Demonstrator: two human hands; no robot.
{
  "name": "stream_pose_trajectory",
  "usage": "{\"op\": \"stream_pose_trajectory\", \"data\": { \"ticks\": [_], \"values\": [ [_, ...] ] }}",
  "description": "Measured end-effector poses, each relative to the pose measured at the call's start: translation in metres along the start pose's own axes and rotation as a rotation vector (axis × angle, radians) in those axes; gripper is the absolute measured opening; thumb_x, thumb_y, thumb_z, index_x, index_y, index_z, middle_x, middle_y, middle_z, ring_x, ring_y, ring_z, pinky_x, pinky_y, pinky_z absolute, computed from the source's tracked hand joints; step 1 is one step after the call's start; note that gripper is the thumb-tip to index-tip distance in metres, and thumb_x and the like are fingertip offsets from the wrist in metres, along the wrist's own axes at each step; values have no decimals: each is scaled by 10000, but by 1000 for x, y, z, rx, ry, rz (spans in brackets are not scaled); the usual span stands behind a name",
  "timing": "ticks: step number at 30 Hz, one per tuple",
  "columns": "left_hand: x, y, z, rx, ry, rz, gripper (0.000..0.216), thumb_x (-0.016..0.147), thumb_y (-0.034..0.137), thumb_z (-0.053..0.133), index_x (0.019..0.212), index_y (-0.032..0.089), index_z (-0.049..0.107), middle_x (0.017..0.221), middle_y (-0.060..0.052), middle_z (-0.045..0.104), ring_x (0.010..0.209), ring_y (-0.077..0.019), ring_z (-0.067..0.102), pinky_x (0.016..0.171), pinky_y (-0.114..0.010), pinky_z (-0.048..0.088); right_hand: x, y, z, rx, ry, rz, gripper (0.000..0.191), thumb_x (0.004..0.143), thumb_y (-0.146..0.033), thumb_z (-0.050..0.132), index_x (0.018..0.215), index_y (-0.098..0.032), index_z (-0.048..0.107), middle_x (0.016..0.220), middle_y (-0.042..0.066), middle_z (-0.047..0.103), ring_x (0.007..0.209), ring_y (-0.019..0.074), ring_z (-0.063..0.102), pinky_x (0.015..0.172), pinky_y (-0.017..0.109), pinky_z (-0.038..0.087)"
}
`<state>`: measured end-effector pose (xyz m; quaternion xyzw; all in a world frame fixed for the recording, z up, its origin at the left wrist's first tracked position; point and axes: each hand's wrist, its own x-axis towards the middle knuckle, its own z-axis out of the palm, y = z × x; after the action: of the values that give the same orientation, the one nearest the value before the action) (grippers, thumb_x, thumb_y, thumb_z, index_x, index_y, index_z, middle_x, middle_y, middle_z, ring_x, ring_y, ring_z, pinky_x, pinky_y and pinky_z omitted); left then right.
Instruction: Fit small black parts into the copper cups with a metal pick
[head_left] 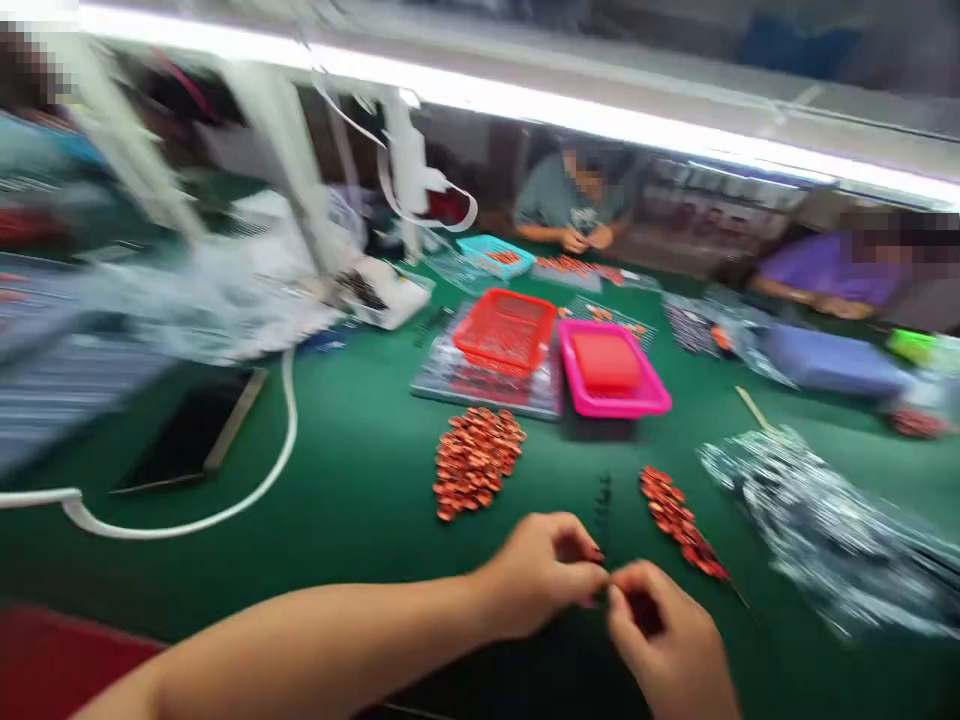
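Note:
My left hand [536, 575] and my right hand [667, 635] meet at the front of the green table, thumbs and fingers pinched together. Whatever lies between their fingertips is too small and blurred to make out. Just beyond them is a thin dark notched strip [603, 505]; whether it touches the fingers I cannot tell. A pile of copper-red, round, glossy pieces [478, 460] lies ahead of my left hand. Beyond my right hand, similar red pieces [679, 520] form a long cluster, with a thin dark stem at its near end.
Further back stand a red basket [506, 335] and a pink tray [613, 368] with a red block inside. Clear plastic bags [832, 520] lie at right. A dark flat device [191, 430] and a white cable [281, 460] are at left. Two people [574, 200] sit across the table.

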<state>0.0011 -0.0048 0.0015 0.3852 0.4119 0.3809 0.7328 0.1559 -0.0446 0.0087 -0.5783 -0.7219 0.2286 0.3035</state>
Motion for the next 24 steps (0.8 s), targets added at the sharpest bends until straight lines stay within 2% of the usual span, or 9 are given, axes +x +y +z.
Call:
{"op": "stream_pose_trajectory", "data": {
  "ticks": [2,5,8,12,18,24],
  "values": [
    [1,6,-3,-47,-108,-76,257,568,217,756,709,129,560,612,26,590,564,-134,592,611,-297,506,-1,5,-14,113,-130,184,224,846,-336,497,695,-187,571,594,-25,517,517,109,489,464,192,387],
    [3,10,-7,-46,-142,-103,268,613,248,759,715,122,546,614,23,592,578,-126,602,635,-291,520,4,19,-31,140,-95,336,204,828,-343,491,719,-187,563,612,-22,508,539,115,467,482,201,369],
    [4,9,-8,-47,-140,-107,288,632,272,771,725,118,546,647,26,587,601,-114,597,658,-288,523,7,33,-42,31,-108,332,201,836,-331,478,732,-190,576,632,-14,519,569,126,475,517,214,375],
    [8,5,-10,-28,-144,-108,298,652,293,777,739,119,551,672,27,578,644,-117,591,699,-306,529,10,46,-43,-43,-144,298,152,817,-271,486,705,-200,561,624,-19,525,572,128,477,533,224,362],
    [10,3,-11,-11,-157,-101,286,682,303,768,753,122,559,696,26,568,672,-115,581,722,-311,533,13,51,-35,-94,-181,293,115,787,-233,505,680,-211,539,593,-33,518,541,123,461,507,226,330],
    [10,4,-12,-10,-168,-111,282,695,301,763,763,125,554,706,20,575,666,-118,586,711,-302,525,15,53,-36,-95,-166,307,116,793,-231,517,681,-211,540,599,-30,540,545,128,487,518,230,350]
  ]
}}
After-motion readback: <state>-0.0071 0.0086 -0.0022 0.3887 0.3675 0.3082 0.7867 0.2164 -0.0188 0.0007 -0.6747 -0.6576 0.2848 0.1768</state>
